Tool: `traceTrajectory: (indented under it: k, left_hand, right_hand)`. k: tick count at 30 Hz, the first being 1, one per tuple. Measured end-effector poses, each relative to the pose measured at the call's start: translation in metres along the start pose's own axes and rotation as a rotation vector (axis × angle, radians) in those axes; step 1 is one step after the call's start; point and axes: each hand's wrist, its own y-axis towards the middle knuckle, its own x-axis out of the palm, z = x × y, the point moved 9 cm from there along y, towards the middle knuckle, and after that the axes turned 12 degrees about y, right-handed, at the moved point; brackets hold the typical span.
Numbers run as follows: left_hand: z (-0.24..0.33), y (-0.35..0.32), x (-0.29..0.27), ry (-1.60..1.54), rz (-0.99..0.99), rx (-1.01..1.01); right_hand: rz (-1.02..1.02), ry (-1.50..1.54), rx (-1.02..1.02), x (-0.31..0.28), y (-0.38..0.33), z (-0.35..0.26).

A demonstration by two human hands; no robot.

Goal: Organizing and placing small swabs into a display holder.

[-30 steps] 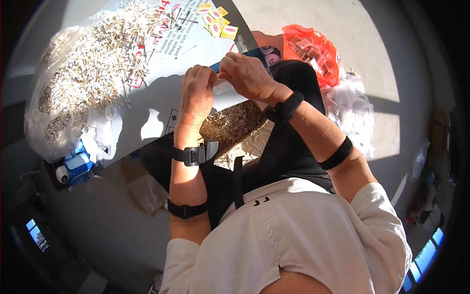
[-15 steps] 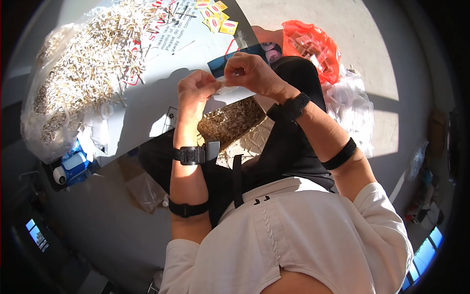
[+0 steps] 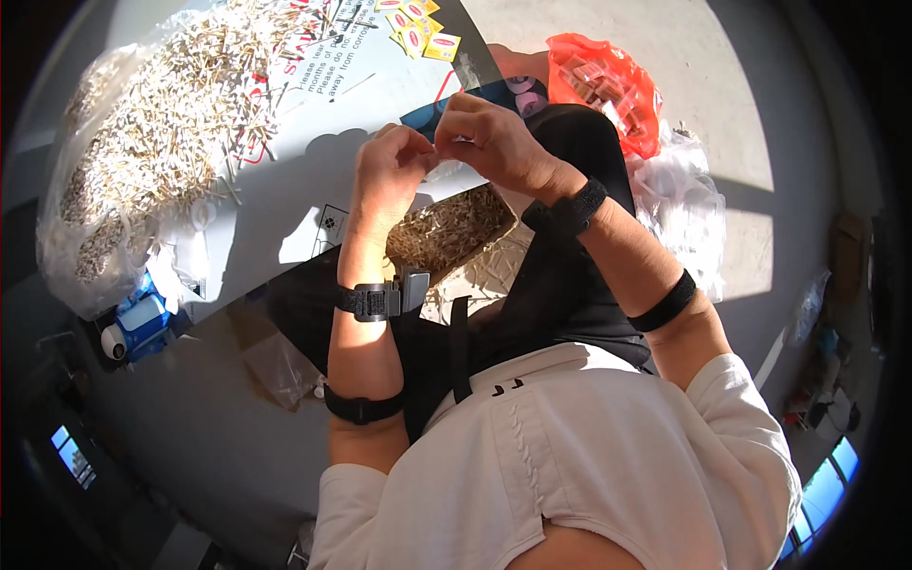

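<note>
Both hands meet in front of me, over the near edge of the table. My left hand (image 3: 388, 176) is closed, thumb and fingers pinched together. Its fingertips touch those of my right hand (image 3: 494, 142), also pinched. Between and just below them shows a bit of clear plastic film (image 3: 443, 172), perhaps a small bag; the fingers hide most of it. Under the hands sits an open cardboard box (image 3: 454, 233) filled with short thin pale sticks.
A large heap of pale sticks (image 3: 180, 123) spills from a clear bag on the printed table (image 3: 285, 199). Yellow cards (image 3: 427, 38) lie at the far edge. On the right are a red bag (image 3: 608, 85) of small packs and clear plastic bags (image 3: 679, 209). A blue-white package (image 3: 142, 318) stands left.
My left hand has turned slightly and its fingers have curled up closer to the right hand. Less of the clear plastic shows between them now. My right hand has shifted very little.
</note>
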Motion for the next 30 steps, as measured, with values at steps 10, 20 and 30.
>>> traceTrajectory:
  k: [10,20,30]
  left_hand:
    - [-0.006,0.003,0.001,0.065,-0.122,-0.073]
    - [0.022,-0.029,-0.001,0.410,0.106,0.304]
    - [0.036,-0.039,-0.016,0.257,0.246,0.354]
  right_hand:
    - [-0.063,-0.140,-0.058,0.005,0.006,-0.001]
    - [-0.046,-0.237,-0.157,0.011,-0.009,-0.007]
    - [0.004,-0.046,0.007,0.004,-0.021,-0.004]
